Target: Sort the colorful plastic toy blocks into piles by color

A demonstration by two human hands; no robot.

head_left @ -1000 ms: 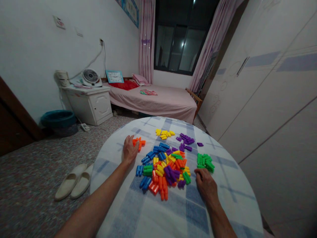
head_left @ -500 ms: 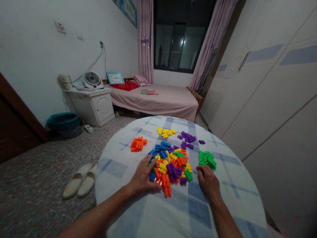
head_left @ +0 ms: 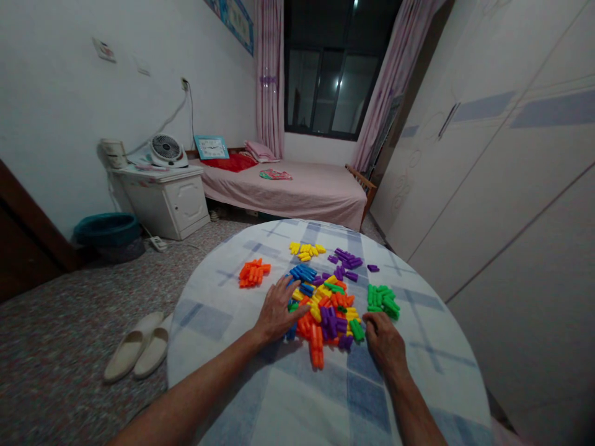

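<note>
A mixed heap of small plastic pieces [head_left: 331,319] in orange, yellow, purple, green and blue lies on the round table in front of me. My left hand [head_left: 279,310] reaches over the heap's left side with its fingers spread. Its fingertips are near the blue pieces [head_left: 303,272], and its thumb lies over orange and yellow ones. On the heap's right, my right hand [head_left: 385,339] rests low with curled fingers, close to a pile of green pieces [head_left: 383,300]. Whatever may be under those fingers is hidden.
Separate piles of orange [head_left: 253,273], yellow [head_left: 307,251] and purple pieces [head_left: 346,258] sit around the heap. A checked cloth [head_left: 325,402] covers the table. Beyond stand a bed [head_left: 297,192], a white cabinet [head_left: 186,207] and a wardrobe [head_left: 488,186]; slippers [head_left: 134,347] lie at left.
My left hand has slid forward and right over the heap, its thumb moving up off the near orange pieces. The right hand stays beside the green pile. The view has shifted slightly.
</note>
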